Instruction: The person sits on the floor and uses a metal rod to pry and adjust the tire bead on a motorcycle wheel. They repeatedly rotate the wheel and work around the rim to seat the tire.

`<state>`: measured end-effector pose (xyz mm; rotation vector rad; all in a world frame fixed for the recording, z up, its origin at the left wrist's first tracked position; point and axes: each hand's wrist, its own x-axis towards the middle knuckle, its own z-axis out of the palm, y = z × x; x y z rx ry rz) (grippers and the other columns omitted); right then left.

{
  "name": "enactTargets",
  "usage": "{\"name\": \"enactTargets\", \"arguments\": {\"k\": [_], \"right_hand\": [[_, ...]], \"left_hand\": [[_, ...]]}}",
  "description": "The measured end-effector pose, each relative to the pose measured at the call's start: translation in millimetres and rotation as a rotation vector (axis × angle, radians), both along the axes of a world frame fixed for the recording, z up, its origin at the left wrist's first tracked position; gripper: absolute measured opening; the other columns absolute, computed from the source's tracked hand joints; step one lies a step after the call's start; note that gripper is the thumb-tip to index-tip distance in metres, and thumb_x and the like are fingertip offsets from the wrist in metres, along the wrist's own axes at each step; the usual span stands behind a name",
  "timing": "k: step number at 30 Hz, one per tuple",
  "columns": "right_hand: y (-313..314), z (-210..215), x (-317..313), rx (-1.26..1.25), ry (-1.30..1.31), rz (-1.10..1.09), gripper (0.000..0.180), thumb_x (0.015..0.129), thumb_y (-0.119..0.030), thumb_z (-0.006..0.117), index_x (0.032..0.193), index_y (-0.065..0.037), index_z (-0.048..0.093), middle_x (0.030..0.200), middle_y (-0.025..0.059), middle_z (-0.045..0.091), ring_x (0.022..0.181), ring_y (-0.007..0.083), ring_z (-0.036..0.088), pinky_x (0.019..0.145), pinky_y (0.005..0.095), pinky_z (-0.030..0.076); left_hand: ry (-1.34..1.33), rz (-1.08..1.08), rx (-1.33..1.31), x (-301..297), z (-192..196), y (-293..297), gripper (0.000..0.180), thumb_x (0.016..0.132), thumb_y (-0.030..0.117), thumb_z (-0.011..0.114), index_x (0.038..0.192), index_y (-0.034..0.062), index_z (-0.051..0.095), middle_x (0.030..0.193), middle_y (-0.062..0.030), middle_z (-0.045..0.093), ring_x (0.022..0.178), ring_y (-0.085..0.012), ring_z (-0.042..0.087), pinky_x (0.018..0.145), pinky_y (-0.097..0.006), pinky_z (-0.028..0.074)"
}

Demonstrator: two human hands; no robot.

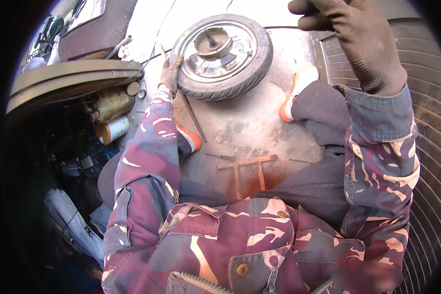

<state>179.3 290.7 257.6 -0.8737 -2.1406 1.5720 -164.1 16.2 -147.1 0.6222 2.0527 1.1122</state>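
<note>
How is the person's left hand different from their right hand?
The left hand is at the edge of the wheel; the right hand is raised away from it. The left hand looks small in the picture; the right hand looks much bigger and is cut off at the top. Both wear brownish gloves.

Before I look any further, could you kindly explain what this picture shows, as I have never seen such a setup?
There is no machine here, just a person. The single picture comes from a fisheye camera on their head, looking down, so straight edges bend near the rim.

The left hand touches the left edge of a wheel with a tyre; how firm its grip is, I cannot tell. The gloved right hand is raised apart from the wheel, fingers curled and partly cut off above; nothing shows in it.

On the ground are a long bar and a small thin tool.
</note>
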Motion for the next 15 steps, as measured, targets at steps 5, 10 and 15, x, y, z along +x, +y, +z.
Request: {"name": "enactTargets", "arguments": {"k": [5,10,15], "right_hand": [[13,-12,-7,0.033,0.016,0.067,0.042,0.111,-0.029,0.062,0.133,0.007,0.067,0.109,0.0145,0.075,0.098,0.0225,0.070,0.092,0.0355,0.058],[27,-26,-1,0.082,-0.031,0.133,0.040,0.111,-0.028,0.062,0.133,0.005,0.068,0.109,0.0127,0.075,0.097,0.0205,0.070,0.091,0.0341,0.058],[40,-41,8,0.138,-0.125,0.195,0.039,0.112,-0.028,0.062,0.134,0.004,0.069,0.109,0.0110,0.075,0.096,0.0186,0.070,0.091,0.0327,0.058]], "left_hand": [[0.822,-0.488,-0.332,2,-16,3,0.056,0.113,0.027,0.054,0.159,-0.0027,0.047,0.160,-0.0183,0.057,0.146,-0.0338,0.055,0.132,-0.038,0.029],[0.415,0.259,-0.050,52,-23,29,0.078,0.102,0.044,0.072,0.157,-0.0061,0.048,0.149,-0.0336,0.060,0.141,-0.0427,0.059,0.122,-0.040,0.043],[1.067,-0.297,-0.368,79,25,42,0.038,0.113,0.022,0.047,0.140,0.0026,0.065,0.134,-0.0238,0.072,0.126,-0.0405,0.066,0.121,-0.049,0.040]]}}
